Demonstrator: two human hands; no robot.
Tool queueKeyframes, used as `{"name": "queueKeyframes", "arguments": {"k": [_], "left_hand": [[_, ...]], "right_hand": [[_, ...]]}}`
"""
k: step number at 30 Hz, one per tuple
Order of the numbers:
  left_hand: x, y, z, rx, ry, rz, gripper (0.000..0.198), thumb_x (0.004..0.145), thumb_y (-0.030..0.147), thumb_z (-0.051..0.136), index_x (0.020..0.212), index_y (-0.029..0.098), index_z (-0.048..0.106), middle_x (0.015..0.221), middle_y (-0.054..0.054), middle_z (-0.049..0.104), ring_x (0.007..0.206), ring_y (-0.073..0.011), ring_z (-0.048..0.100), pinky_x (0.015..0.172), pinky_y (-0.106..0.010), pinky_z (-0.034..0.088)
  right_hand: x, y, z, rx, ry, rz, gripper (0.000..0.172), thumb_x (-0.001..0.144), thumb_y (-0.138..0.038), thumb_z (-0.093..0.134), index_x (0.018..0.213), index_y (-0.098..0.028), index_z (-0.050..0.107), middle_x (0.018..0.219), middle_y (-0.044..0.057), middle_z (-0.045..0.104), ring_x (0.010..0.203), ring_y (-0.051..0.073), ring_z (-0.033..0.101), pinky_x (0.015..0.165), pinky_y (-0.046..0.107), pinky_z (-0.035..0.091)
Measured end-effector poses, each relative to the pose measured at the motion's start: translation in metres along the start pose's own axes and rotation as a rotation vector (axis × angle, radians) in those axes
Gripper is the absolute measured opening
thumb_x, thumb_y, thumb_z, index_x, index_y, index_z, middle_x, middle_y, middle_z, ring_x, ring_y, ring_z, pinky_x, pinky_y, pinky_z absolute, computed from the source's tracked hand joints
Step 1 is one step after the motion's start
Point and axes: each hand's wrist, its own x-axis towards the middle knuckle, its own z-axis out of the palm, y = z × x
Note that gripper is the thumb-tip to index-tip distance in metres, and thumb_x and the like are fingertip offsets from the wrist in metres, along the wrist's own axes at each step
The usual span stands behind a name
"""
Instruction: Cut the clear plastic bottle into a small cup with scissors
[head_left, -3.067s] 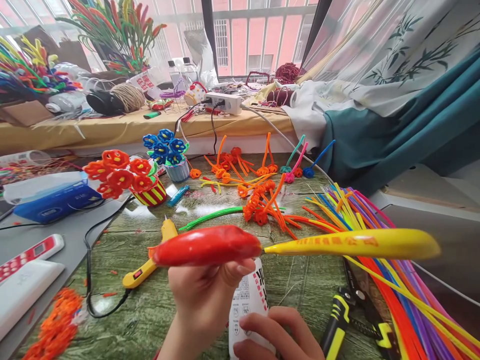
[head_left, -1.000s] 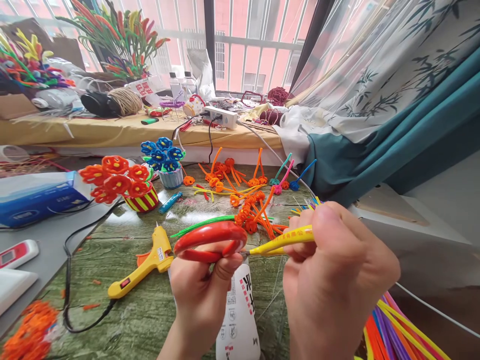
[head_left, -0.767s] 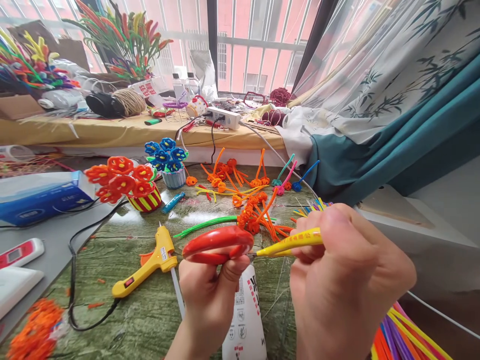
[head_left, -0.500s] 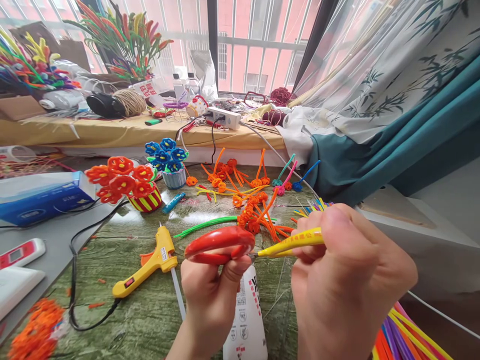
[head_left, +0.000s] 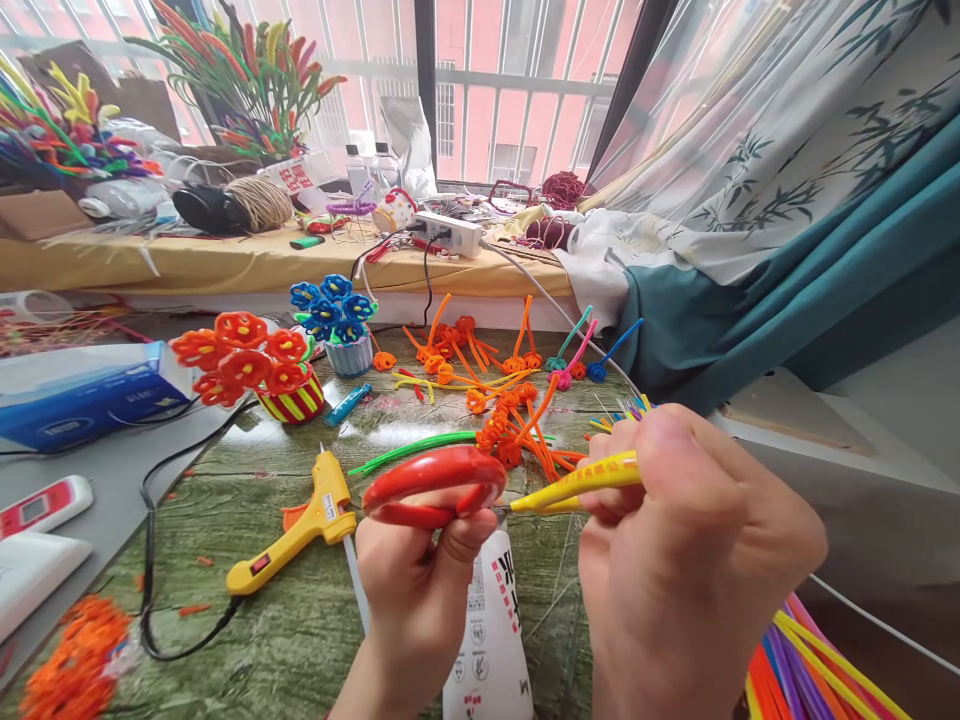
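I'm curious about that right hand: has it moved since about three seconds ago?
Yes. The right hand rose from low beside the white bottle and now grips the yellow sheath.

Red-and-yellow scissors [head_left: 480,487], level, held aloft

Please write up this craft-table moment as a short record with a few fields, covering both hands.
left hand: left hand grips the glossy red plastic piece
right hand: right hand pinches the yellow printed plastic piece
join: red and yellow pieces meet end to end
under hands: white printed bottle on the green wood-grain table
left of hands: yellow hot glue gun with black cord
behind: orange pipe-cleaner curls, red pipe-cleaner flowers in a striped pot
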Motion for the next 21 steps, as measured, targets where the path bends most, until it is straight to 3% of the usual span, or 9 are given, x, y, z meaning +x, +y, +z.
{"name": "queueKeyframes", "arguments": {"k": [6, 21], "left_hand": [[0.0028, -0.0017, 0.0039, -0.013, 0.018, 0.026, 0.01, 0.091, 0.02, 0.067, 0.091, 0.027, 0.075, 0.097, 0.004, 0.08, 0.089, -0.0184, 0.075, 0.081, -0.032, 0.062], [-0.0035, -0.0003, 0.0033, 0.012, -0.043, -0.028, 0.013, 0.092, 0.018, 0.066, 0.096, 0.027, 0.075, 0.1, 0.002, 0.079, 0.091, -0.0194, 0.075, 0.081, -0.035, 0.062]], "right_hand": [[-0.0015, 0.002, -0.002, -0.034, -0.036, 0.006, 0.043, 0.084, -0.031, 0.061, 0.055, -0.023, 0.03, 0.055, -0.006, 0.023, 0.051, 0.009, 0.032, 0.044, 0.025, 0.023], [0.0045, -0.0046, -0.0005, -0.007, 0.015, 0.025, 0.04, 0.076, -0.027, 0.059, 0.049, -0.023, 0.029, 0.05, -0.007, 0.021, 0.047, 0.009, 0.032, 0.043, 0.024, 0.022]]}}
